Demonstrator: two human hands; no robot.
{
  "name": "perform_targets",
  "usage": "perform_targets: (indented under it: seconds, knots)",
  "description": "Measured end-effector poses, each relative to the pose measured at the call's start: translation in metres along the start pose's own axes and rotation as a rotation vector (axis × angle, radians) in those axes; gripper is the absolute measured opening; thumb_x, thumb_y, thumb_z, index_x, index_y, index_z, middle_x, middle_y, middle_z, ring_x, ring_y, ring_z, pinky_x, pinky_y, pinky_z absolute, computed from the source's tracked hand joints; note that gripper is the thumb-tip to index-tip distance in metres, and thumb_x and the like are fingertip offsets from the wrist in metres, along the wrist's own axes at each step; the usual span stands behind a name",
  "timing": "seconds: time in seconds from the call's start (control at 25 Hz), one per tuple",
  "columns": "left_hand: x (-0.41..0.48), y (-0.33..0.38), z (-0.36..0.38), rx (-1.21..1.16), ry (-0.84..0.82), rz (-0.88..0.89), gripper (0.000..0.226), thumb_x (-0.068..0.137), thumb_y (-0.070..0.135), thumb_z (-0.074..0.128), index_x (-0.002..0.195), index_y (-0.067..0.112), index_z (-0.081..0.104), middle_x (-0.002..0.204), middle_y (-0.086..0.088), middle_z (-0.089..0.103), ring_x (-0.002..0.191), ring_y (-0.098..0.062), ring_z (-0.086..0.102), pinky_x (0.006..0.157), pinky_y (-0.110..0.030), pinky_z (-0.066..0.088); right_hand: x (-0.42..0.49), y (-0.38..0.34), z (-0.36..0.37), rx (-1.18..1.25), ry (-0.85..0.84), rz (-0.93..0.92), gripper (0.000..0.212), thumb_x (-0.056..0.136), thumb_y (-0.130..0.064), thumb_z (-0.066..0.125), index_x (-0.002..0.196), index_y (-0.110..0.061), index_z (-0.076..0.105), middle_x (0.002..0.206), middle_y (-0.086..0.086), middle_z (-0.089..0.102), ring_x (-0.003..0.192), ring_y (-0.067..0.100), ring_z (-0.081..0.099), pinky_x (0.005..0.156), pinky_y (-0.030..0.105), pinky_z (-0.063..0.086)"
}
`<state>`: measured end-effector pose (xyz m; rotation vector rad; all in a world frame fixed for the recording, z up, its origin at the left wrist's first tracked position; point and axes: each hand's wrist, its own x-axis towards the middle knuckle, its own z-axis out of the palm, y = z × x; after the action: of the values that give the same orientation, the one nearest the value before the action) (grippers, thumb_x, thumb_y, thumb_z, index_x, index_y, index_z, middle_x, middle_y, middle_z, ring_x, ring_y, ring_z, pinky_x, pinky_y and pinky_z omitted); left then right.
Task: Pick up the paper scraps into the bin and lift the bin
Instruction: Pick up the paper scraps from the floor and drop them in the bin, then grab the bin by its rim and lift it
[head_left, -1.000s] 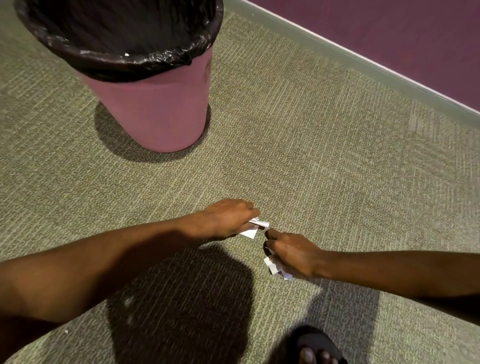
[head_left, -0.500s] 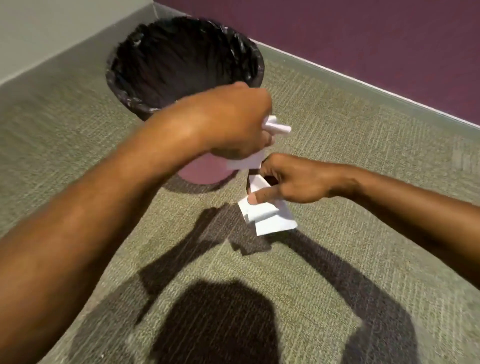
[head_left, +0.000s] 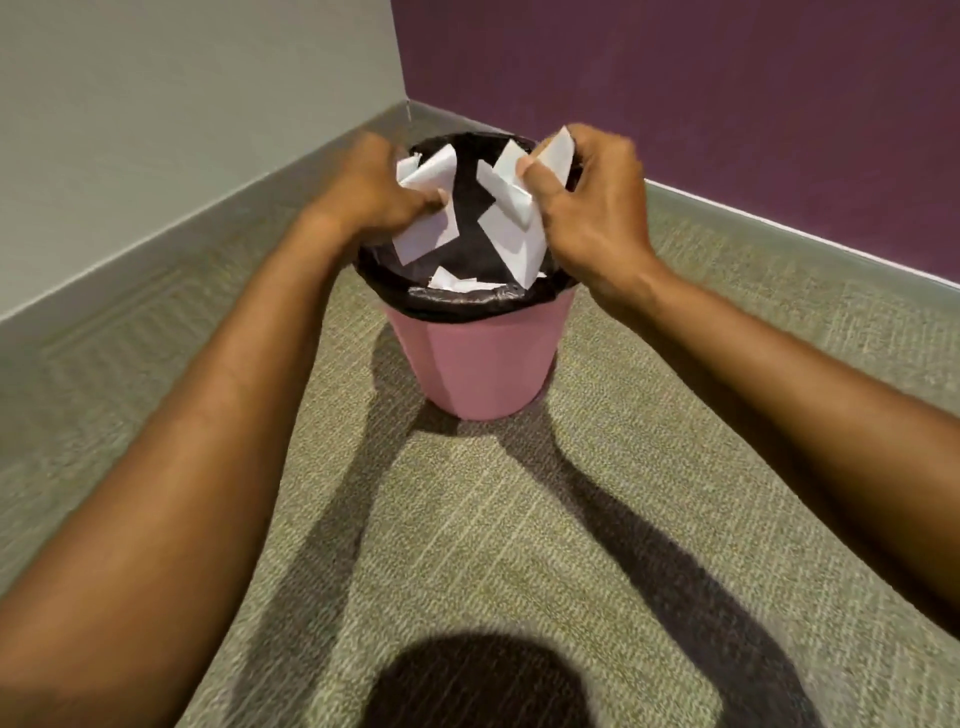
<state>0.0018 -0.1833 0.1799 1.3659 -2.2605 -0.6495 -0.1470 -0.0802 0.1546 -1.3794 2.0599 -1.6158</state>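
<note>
A pink bin with a black liner stands on the carpet near the room's corner. Both my hands are over its mouth. My left hand grips a bunch of white paper scraps. My right hand pinches another bunch of white scraps between thumb and fingers. A few more white scraps lie inside the bin, just behind its near rim.
Green-grey carpet covers the floor around the bin. A pale wall on the left and a purple wall on the right meet in a corner close behind the bin. Shadows of my arms and head fall on the carpet.
Both hands rose from the carpet with the scraps and moved over the bin's mouth. The view tilted up towards the corner.
</note>
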Motion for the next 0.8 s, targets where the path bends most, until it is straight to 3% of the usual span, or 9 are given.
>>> perform_targets:
  seconds: [0.12,0.2,0.28,0.36,0.52,0.6,0.68,0.8]
  knots:
    - [0.005,-0.009,0.007,-0.002,0.092,-0.013,0.039,0.085,0.031,0.073,0.113,0.008,0.056,0.109,-0.008,0.057,0.099,-0.024,0.054,0.073,-0.029,0.040,0.009,0.009,0.012,-0.049,0.072,0.017,0.017,0.091,-0.023,0.062,0.089,-0.007,0.067,0.085,0.004,0.070,0.081,0.021,0.066,0.072,0.042,0.055]
    - [0.006,-0.014,0.011,-0.068,0.093,0.001,0.052,0.082,0.032,0.076,0.124,0.008,0.055,0.121,-0.011,0.060,0.109,-0.027,0.058,0.084,-0.034,0.048,0.012,0.012,0.016,-0.067,0.076,0.030,0.016,0.092,-0.025,0.061,0.093,-0.010,0.066,0.089,0.002,0.069,0.085,0.020,0.066,0.076,0.043,0.056]
    - [0.004,-0.019,0.015,-0.144,0.011,0.002,0.070,0.080,0.035,0.078,0.137,0.010,0.047,0.126,-0.012,0.060,0.110,-0.029,0.061,0.092,-0.042,0.052,0.013,0.011,0.018,-0.081,-0.006,0.015,0.019,0.095,-0.028,0.059,0.104,-0.012,0.063,0.097,0.002,0.068,0.090,0.019,0.065,0.079,0.044,0.056]
    - [0.003,-0.023,0.016,-0.100,-0.010,0.024,0.071,0.081,0.038,0.076,0.139,0.011,0.048,0.127,-0.014,0.060,0.110,-0.028,0.061,0.092,-0.046,0.053,0.011,0.012,0.017,-0.089,-0.133,-0.012,0.028,0.098,-0.029,0.055,0.120,-0.013,0.060,0.113,0.003,0.065,0.099,0.017,0.063,0.083,0.038,0.055]
    - [0.009,-0.034,0.012,-0.047,0.256,0.079,0.025,0.086,0.016,0.066,0.108,0.005,0.071,0.103,-0.012,0.071,0.089,-0.021,0.066,0.081,-0.039,0.058,0.008,0.017,0.010,-0.056,-0.266,-0.057,0.036,0.102,-0.023,0.048,0.136,-0.012,0.054,0.133,0.008,0.058,0.107,0.018,0.063,0.089,0.035,0.056]
    - [0.011,-0.043,0.009,-0.049,0.390,0.044,0.017,0.085,0.012,0.061,0.096,0.006,0.072,0.093,-0.010,0.070,0.079,-0.019,0.063,0.071,-0.033,0.056,0.008,0.020,0.007,-0.040,-0.322,-0.065,0.038,0.103,-0.024,0.048,0.139,-0.013,0.052,0.140,0.008,0.056,0.126,0.018,0.054,0.103,0.035,0.048]
    - [0.015,-0.054,0.005,-0.080,0.464,-0.036,0.010,0.087,0.016,0.059,0.087,0.009,0.067,0.090,-0.007,0.066,0.076,-0.016,0.060,0.068,-0.032,0.053,0.010,0.022,0.006,-0.042,-0.330,-0.068,0.036,0.103,-0.026,0.048,0.137,-0.014,0.054,0.139,0.006,0.058,0.128,0.017,0.053,0.106,0.033,0.044]
    - [0.015,-0.069,0.008,-0.189,0.431,-0.220,0.038,0.095,0.027,0.054,0.059,0.019,0.047,0.060,0.001,0.047,0.051,-0.012,0.042,0.057,-0.028,0.039,0.017,0.027,0.003,-0.146,-0.091,-0.081,0.023,0.100,-0.025,0.054,0.118,-0.014,0.063,0.119,0.000,0.064,0.110,0.017,0.060,0.096,0.035,0.050]
